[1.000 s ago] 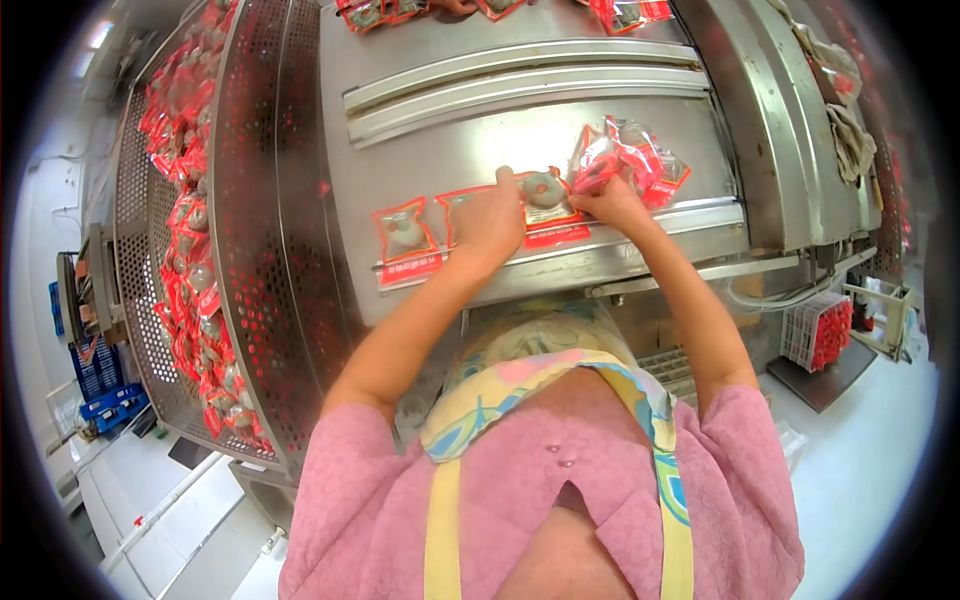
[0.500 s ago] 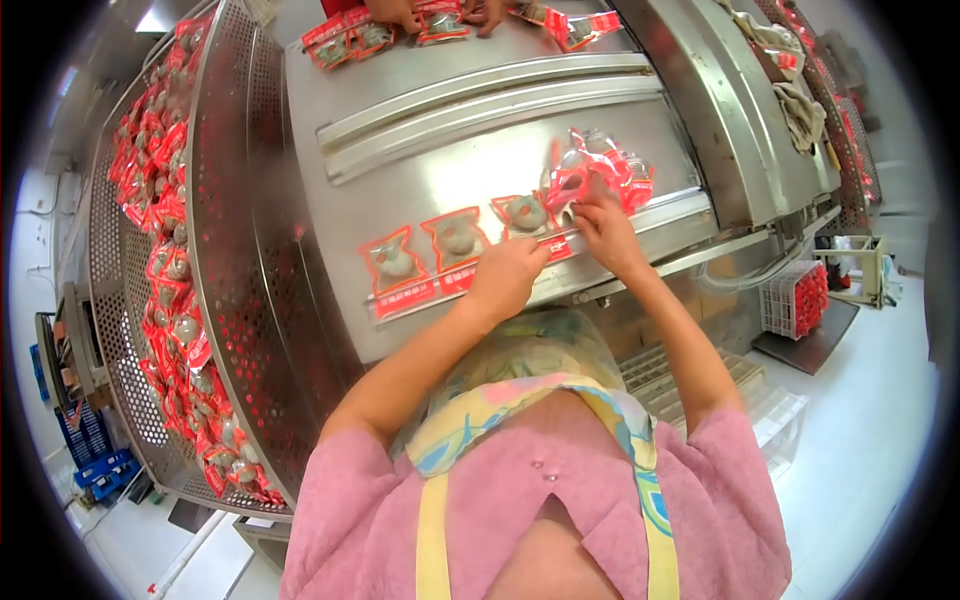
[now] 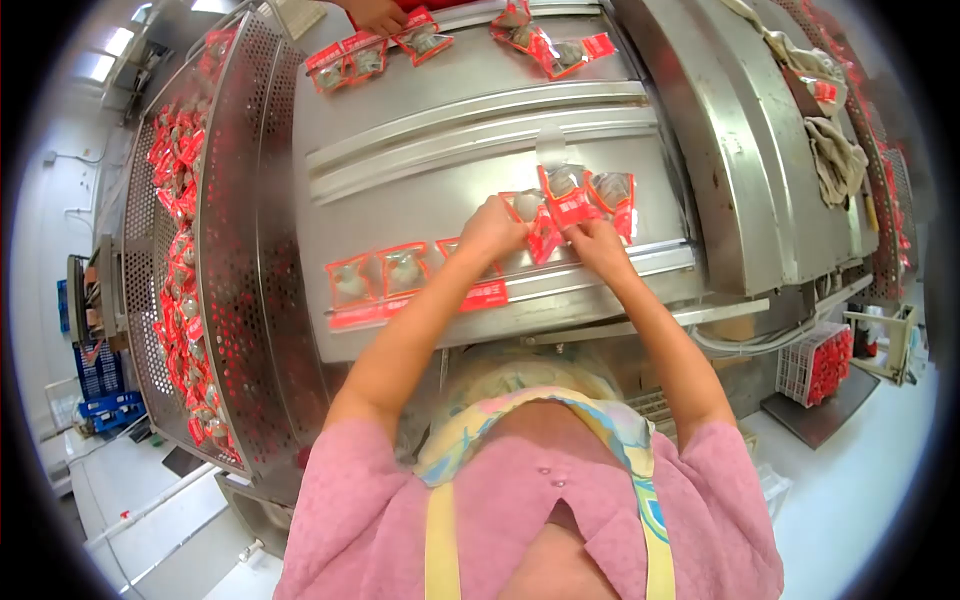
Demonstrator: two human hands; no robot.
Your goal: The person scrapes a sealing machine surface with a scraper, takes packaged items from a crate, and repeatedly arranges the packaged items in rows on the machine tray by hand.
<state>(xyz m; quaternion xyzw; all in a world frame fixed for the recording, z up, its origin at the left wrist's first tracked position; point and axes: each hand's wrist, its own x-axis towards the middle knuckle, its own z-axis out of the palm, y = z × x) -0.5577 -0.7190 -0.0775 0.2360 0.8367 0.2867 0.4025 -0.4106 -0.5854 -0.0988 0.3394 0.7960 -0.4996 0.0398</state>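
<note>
My left hand (image 3: 495, 232) pinches the left side of a red-edged clear plastic packet (image 3: 526, 207) with a pale round item inside. Beside it, my right hand (image 3: 597, 247) grips the red end of another such packet (image 3: 565, 182). A further packet (image 3: 613, 190) lies against that one on the right. To the left, more filled packets, among them an end packet (image 3: 350, 281) and its neighbour (image 3: 404, 268), lie in a row with red printed ends toward me. My left forearm hides part of this row.
A steel worktop (image 3: 470, 205) with raised metal bars (image 3: 480, 125) spans the middle. Across it, another person's hand (image 3: 378, 15) touches similar packets (image 3: 365, 62). A perforated steel bin (image 3: 245, 220) heaped with packets stands left. Cloths (image 3: 835, 160) hang over the metal housing at right.
My left hand has moved from the row's front edge to a packet near my right hand. The heaped packets there are now spread side by side. One of the other person's hands has left view.
</note>
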